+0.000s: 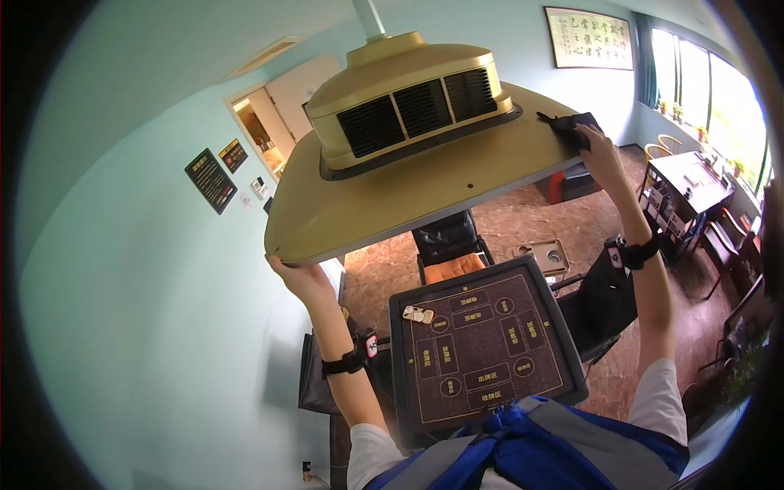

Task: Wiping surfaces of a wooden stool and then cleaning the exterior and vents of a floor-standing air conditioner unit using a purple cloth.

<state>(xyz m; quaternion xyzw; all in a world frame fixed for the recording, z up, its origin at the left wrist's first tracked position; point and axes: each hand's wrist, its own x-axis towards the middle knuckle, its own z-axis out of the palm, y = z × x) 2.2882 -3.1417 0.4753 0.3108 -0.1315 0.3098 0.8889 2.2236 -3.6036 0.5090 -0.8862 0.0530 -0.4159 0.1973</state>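
A gold ceiling-hung fixture with dark vent grilles [367,202] fills the upper middle, tilted in view, above a mahjong table. My left hand [304,283] grips the left front corner of its panel from below, its fingers partly hidden behind the edge. At the panel's right end, my right hand [601,156] holds a dark cloth [566,127] against the gold top near the rim. Below both arms is the mahjong table [484,343], with a dark printed mat and black rim. A phone in a patterned case [418,315] lies near its far left corner.
A pole [369,21] joins the fixture to the ceiling. Black chairs [450,236] surround the table, one bearing an orange cushion [454,268]. A side tray with a cup holder [545,257] stands beyond the table. A pale blue wall [153,294] runs along the left; a desk [692,177] stands by the windows.
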